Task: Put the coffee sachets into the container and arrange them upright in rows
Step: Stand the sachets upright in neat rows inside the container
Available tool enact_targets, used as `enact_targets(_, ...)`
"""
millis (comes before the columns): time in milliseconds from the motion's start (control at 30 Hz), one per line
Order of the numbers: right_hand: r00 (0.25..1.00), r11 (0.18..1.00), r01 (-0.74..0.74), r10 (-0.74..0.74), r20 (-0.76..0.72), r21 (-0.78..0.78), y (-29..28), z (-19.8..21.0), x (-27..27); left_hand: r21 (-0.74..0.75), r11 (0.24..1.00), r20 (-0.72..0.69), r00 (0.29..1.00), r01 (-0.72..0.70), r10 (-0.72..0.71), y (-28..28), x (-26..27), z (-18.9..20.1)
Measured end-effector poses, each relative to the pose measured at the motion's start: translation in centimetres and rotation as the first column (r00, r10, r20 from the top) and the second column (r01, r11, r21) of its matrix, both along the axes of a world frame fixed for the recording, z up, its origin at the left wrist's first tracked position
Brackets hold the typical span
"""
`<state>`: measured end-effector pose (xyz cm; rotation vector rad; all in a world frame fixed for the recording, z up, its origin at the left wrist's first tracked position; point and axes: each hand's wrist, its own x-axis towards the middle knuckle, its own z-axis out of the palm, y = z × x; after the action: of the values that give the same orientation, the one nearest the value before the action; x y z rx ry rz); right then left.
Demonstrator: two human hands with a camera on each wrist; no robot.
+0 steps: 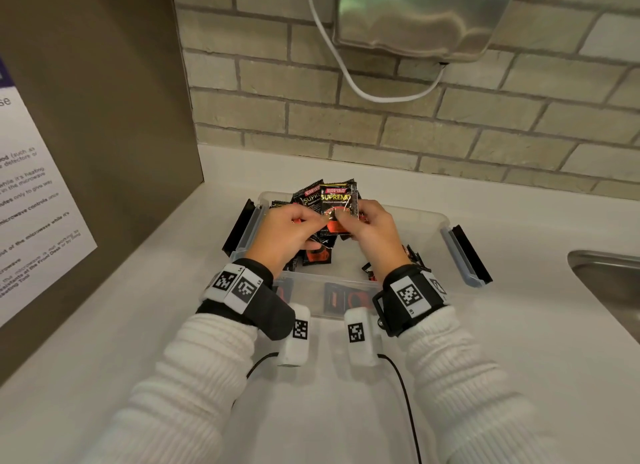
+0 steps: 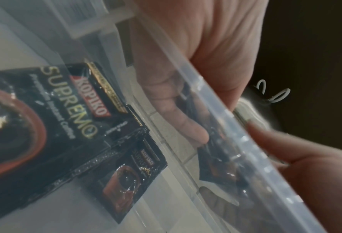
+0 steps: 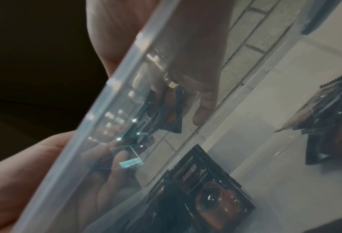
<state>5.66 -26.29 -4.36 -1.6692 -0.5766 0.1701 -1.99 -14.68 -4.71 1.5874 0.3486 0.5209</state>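
Note:
A clear plastic container with black side latches stands on the white counter. Both hands hover over its back left part, holding a small bunch of black Kopiko Supremo coffee sachets upright. My left hand grips the bunch from the left, and my right hand pinches the front sachet from the right. Several loose sachets lie flat on the container floor. In the left wrist view, flat sachets show through the container wall. The right wrist view shows another sachet behind the rim.
A steel sink is set into the counter at the right. A brick wall runs behind, with a steel dispenser and a hanging white cable. A brown panel with a paper notice stands on the left.

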Motion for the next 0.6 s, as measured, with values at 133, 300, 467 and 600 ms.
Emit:
enact_targets(133, 0.989, 0.980, 0.149, -0.148, -0.018, 0.132, -0.2, -0.5, 0.5, -0.006, 1.000, -0.006, 1.000, 0.024, -0.024, 0.3, 0.1, -0.2)
enact_targets(300, 0.988, 0.978, 0.133, -0.144, 0.055, 0.161, -0.4, -1.0, 1.0, 0.003, 1.000, 0.007, 1.000, -0.007, 0.007, 0.5, 0.2, -0.2)
enact_targets(467, 0.936, 0.977, 0.210, -0.208, 0.283, 0.023, 0.4, -1.3, 1.8, 0.124, 0.992, -0.032, 0.999, -0.018, 0.022, 0.4, 0.5, -0.5)
enact_targets(600, 0.924, 0.991, 0.100, -0.059, 0.377, -0.090, 0.9, -1.1, 1.1, 0.219, 0.974, -0.017, 0.999, 0.050, -0.048, 0.1, 0.4, -0.3)
